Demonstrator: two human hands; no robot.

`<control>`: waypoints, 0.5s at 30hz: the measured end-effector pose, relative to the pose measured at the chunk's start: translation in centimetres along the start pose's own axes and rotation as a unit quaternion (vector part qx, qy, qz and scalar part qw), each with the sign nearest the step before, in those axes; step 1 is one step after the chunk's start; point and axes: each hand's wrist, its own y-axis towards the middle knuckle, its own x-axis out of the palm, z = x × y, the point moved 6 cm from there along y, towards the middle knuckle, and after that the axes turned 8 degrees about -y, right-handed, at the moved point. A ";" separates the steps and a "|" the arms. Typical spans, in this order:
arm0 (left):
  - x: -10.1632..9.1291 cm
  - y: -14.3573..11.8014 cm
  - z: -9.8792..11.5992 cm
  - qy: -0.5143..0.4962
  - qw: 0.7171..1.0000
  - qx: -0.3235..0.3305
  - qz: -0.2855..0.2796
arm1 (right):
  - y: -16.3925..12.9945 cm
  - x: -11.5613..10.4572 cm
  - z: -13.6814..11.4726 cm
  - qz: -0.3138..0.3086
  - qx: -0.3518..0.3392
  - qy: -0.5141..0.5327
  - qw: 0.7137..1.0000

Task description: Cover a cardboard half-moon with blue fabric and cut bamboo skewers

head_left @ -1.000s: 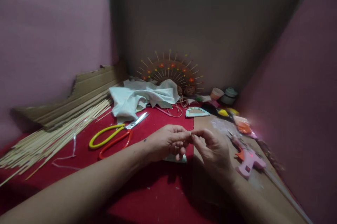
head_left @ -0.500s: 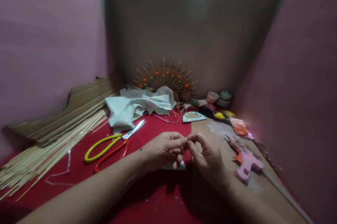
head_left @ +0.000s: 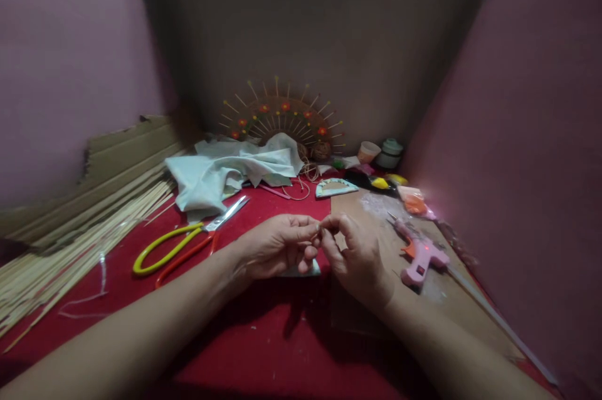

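My left hand (head_left: 285, 244) and my right hand (head_left: 355, 256) meet fingertip to fingertip above the red cloth (head_left: 226, 331). Both are closed in a pinch. Whatever lies between the fingertips is too small to name. Below my left hand a pale piece (head_left: 308, 269) shows in part on the cloth, the rest of it covered by the hand. Left of that hand lie scissors (head_left: 207, 232) with one yellow and one red handle. To the right of my right hand a pink glue gun (head_left: 426, 260) rests on a brown board (head_left: 385, 215), its red light glowing.
Thin wooden sticks (head_left: 117, 231) and cardboard (head_left: 126, 155) lie at the left. Behind the hands are a crumpled pale cloth (head_left: 207, 180), a half-round trimmed piece (head_left: 336, 187), a decorated stick fan (head_left: 282, 115), a cup (head_left: 368, 151) and orange packets (head_left: 414, 201).
The whole scene sits higher and further left in the picture, as the camera has shifted. My hands keep their pinch together, with little change in the fingers.
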 end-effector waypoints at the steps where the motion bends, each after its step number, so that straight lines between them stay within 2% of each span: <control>1: 0.1 0.0 0.0 -0.007 1.000 0.001 -0.002 | 0.1 -0.1 0.0 0.004 0.000 -0.003 1.000; 5: 0.3 -0.3 0.0 -0.013 1.000 -0.006 -0.004 | 0.3 -0.6 0.3 0.019 0.018 0.008 1.000; 10: 0.1 -0.3 0.1 -0.027 1.000 -0.003 0.013 | 0.2 0.0 0.8 -0.007 0.052 0.094 0.994; 15: -0.2 -0.3 0.1 -0.023 1.000 -0.005 0.019 | 0.0 0.2 0.5 0.002 0.031 0.112 0.993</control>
